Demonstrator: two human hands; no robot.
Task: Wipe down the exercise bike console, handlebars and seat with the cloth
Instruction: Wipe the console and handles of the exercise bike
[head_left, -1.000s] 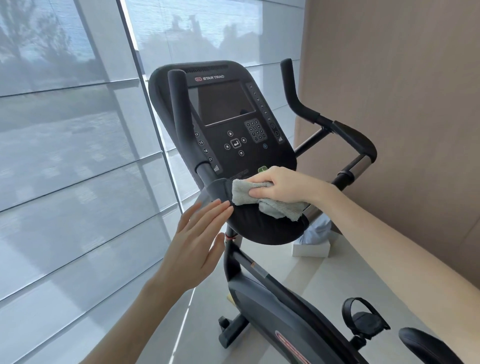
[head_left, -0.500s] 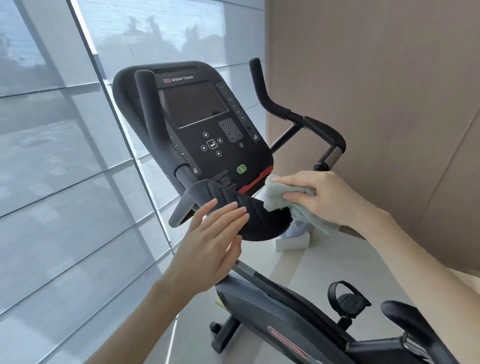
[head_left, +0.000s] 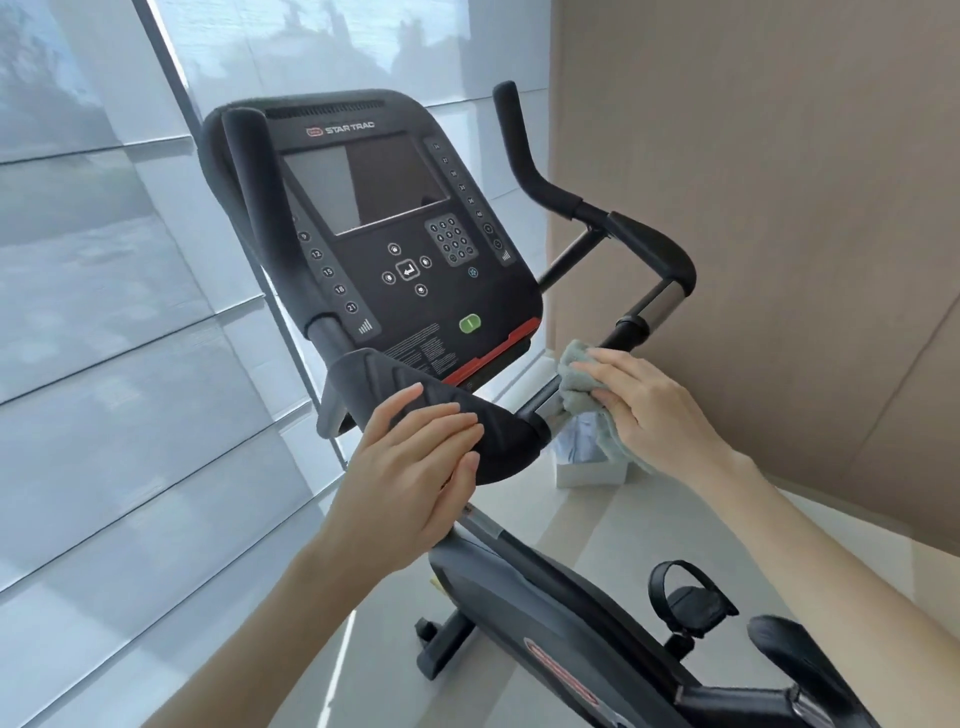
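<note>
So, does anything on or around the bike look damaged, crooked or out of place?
No damage or spill shows on the console or handlebars. The only stray item is a white tissue box on the floor behind the bike.

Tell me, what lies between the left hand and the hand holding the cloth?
In the head view, the black padded handlebar end and a short silver bar lie between the left hand and the right hand with the cloth.

One head-worn view — looking forward and down, close over the console (head_left: 395, 228) and handlebars (head_left: 441, 415).
</note>
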